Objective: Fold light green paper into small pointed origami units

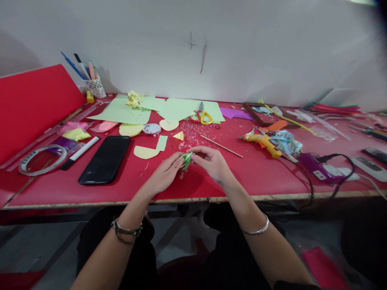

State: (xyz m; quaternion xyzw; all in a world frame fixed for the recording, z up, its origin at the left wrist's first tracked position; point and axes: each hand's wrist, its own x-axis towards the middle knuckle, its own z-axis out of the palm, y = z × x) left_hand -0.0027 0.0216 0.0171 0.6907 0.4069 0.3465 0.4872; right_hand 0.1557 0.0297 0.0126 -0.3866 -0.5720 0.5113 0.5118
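A small green folded paper piece (186,160), with leaf-like layers, is held between both hands above the table's front part. My left hand (167,171) has closed its thumb and fingers around the lower left of it. With thumb and fingertips, my right hand (211,163) pinches its upper right edge. Just beyond the hands lie a small light green paper rectangle (162,143), a cream half-round paper cutout (146,152) and a small yellow paper wedge (179,135). A thin wooden stick (222,146) lies beyond my right hand.
Scissors (202,114) rest on light green paper sheets (178,108) at the back. A black phone (105,160), white marker (80,153) and tape roll (42,160) lie left. On the right are a yellow glue gun (262,143) with a cable and a purple power strip (322,169).
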